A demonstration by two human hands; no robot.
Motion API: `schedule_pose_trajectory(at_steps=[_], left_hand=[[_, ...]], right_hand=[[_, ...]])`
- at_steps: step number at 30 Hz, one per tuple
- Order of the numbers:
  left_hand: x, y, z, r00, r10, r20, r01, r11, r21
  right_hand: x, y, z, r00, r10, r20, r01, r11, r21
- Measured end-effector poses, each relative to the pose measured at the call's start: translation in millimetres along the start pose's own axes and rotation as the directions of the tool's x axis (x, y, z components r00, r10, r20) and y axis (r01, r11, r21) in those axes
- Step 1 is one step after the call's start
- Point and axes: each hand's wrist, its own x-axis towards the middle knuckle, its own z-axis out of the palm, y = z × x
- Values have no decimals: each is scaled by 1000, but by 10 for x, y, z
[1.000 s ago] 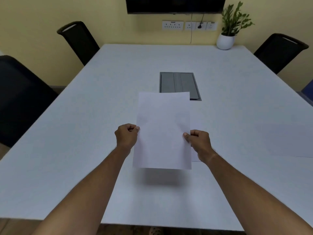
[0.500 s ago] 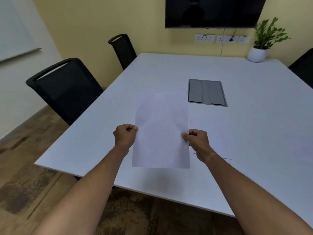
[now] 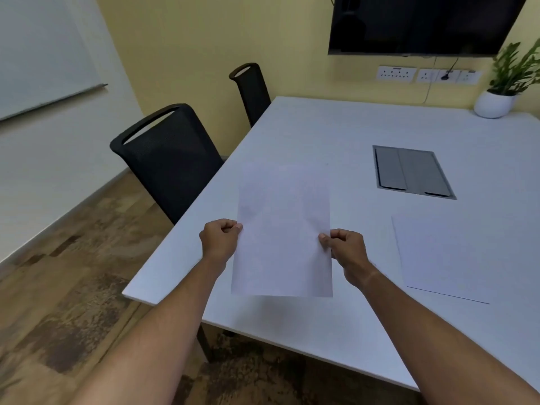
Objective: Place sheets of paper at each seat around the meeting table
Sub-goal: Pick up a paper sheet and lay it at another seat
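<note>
I hold a blank white sheet of paper upright-ish above the near left corner of the white meeting table. My left hand pinches its left edge and my right hand pinches its right edge. A second white sheet lies flat on the table to the right of my right hand, near the front edge. Two black chairs stand along the table's left side: a near chair and a far chair.
A grey cable hatch is set into the table's middle. A potted plant stands at the far right corner. A dark screen and wall sockets are on the yellow wall. Wooden floor lies to the left, with a whiteboard beyond.
The view has swung and shifted left: the left chairs and floor came into sight and the table corner is now below the held sheet. Both hands keep the same grip.
</note>
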Motion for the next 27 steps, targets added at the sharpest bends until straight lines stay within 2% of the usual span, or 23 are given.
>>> schedule_pose_trajectory(at_steps=[8, 17, 21, 24, 27], left_hand=[[774, -54, -275, 997, 28, 78, -29, 1000, 11], [1550, -236, -125, 981, -70, 183, 59, 996, 61], [1955, -251, -57, 956, -165, 241, 169, 986, 5], [2209, -306, -72, 908, -246, 339, 285, 956, -69], [2373, -403, -80, 862, -312, 401, 387, 914, -120]], right_hand=[[266, -90, 591, 1000, 6, -13, -5, 999, 47], [1057, -102, 897, 999, 50, 11, -51, 995, 87], [1464, -131, 1025, 997, 77, 22, -79, 991, 105], [1744, -140, 1073, 993, 108, 37, -112, 981, 161], [1962, -158, 1128, 989, 146, -10, -138, 955, 261]])
